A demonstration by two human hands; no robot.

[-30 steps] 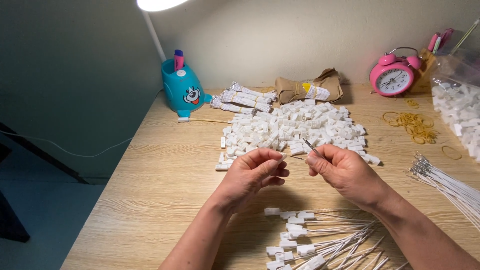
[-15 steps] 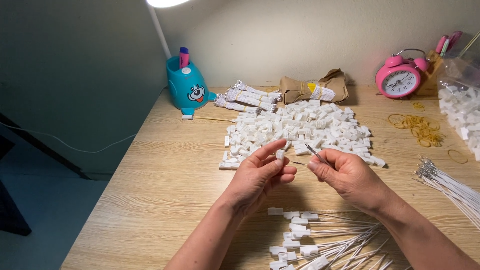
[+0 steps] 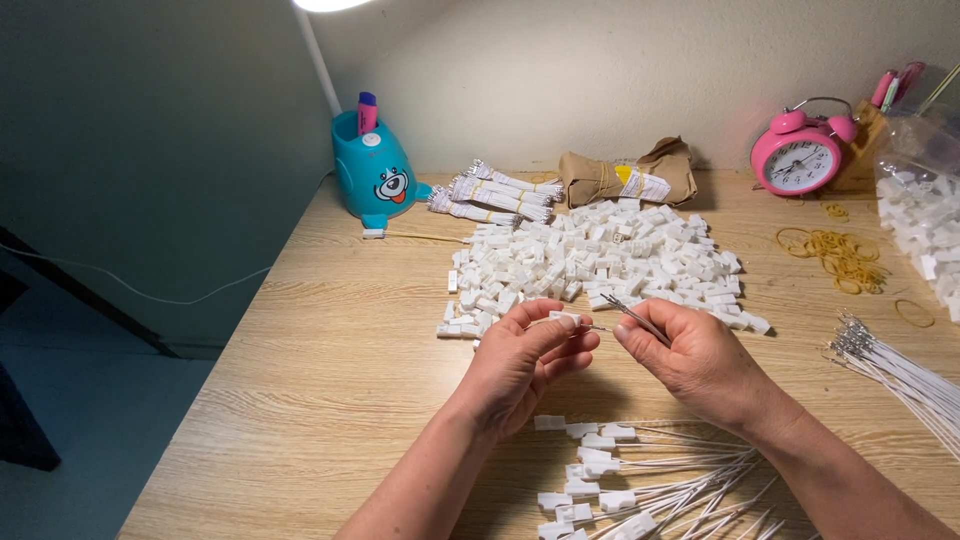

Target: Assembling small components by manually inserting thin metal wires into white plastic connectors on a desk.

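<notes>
My left hand pinches a small white plastic connector between thumb and fingertips. My right hand holds a thin white wire with a metal tip, the tip pointing at the connector and almost touching it. Both hands hover over the wooden table, just in front of a big pile of white connectors. Below the hands lies a row of finished wires with connectors fitted.
A bunch of loose white wires lies at the right. Rubber bands, a pink alarm clock, a clear bag of white parts, bundled wires, a brown paper packet and a teal lamp base line the back.
The view has shifted slightly. My hands stay close together, and the wire tip has come nearer to the connector in my left hand.
</notes>
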